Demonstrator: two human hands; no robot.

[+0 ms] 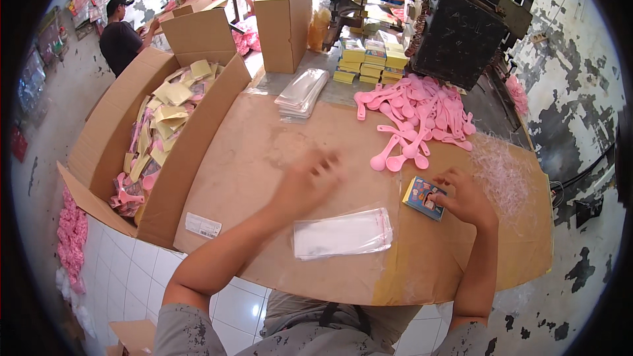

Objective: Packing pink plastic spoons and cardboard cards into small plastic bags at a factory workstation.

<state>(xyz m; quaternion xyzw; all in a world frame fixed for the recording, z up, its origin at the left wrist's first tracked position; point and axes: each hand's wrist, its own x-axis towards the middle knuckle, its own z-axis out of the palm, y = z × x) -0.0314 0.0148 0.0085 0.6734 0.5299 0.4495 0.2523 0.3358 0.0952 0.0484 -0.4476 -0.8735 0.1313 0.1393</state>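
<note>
A heap of pink plastic spoons point(415, 115) lies beyond the right hand; a large open cardboard box point(158, 132) of yellow packets stands left of the left hand; stacked yellow cartons point(369, 59) sit farther back.

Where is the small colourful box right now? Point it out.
In the head view the small colourful box lies right of centre on the cardboard-covered table, under the right hand's fingertips, just below the pile of pink spoons.

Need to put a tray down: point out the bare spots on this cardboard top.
Bare: the stretch between the open carton, the stack of clear bags and the left hand; also the near edge below the flat bag. Crowded: the pink spoons, the right hand on the small box.
</note>
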